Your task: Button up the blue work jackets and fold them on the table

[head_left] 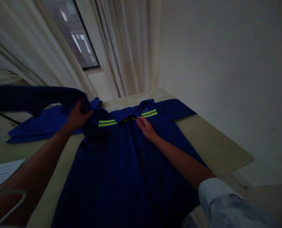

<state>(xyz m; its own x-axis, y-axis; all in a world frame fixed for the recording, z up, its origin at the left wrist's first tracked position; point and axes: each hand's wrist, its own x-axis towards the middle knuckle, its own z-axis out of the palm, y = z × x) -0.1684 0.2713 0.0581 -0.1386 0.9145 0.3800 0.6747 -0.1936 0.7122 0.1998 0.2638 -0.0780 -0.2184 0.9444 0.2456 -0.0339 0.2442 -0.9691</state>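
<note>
A navy work jacket (103, 158) with yellow-green reflective strips across the chest lies front up, its body spread toward me. My left hand (78, 117) is closed around its left-side sleeve (43, 96), which is lifted and blurred, its end swinging out to the left. On the chest, just below the collar (147, 103), my right hand (145, 126) rests with fingers stretched out at the front opening. The right-side sleeve (176, 107) lies flat, reaching toward the table's right edge.
Beneath the jacket is a pale yellowish table (217, 145). Folded blue cloth (43, 123) sits at the left, behind the raised sleeve. A white printed sheet (4, 172) and a pale wire-like loop (22, 196) are at the lower left. Curtains (131, 41) and a wall (221, 63) stand behind.
</note>
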